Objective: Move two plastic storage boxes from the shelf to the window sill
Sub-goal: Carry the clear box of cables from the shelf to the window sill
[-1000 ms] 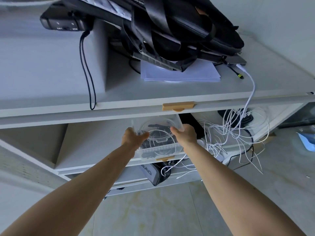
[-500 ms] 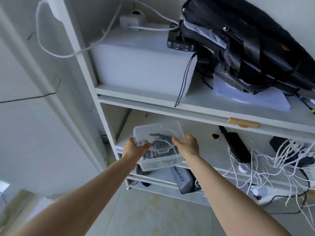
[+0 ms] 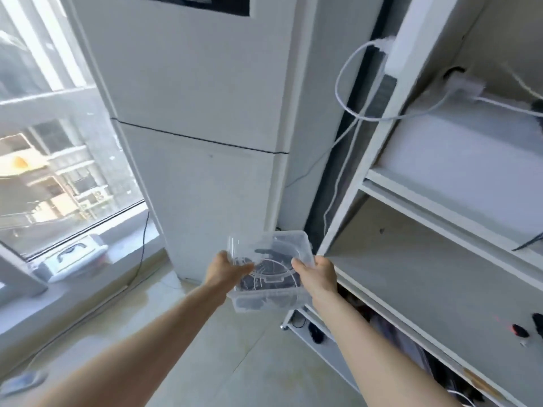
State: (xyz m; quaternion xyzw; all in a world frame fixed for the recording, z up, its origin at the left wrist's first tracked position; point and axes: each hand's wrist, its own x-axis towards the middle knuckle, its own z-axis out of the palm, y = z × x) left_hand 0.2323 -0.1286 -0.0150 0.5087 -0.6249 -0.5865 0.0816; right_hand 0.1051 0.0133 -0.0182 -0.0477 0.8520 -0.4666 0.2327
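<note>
Both hands, the left hand point(image 3: 224, 270) and the right hand point(image 3: 316, 273), are clamped on the short sides of a clear rectangular plastic box point(image 3: 269, 271) with dark contents; it is in the air beside the white shelf point(image 3: 435, 259); the grey window sill point(image 3: 129, 245) already carries one white box point(image 3: 75, 257) near the glass; this one is probably the second, not yet placed.
</note>
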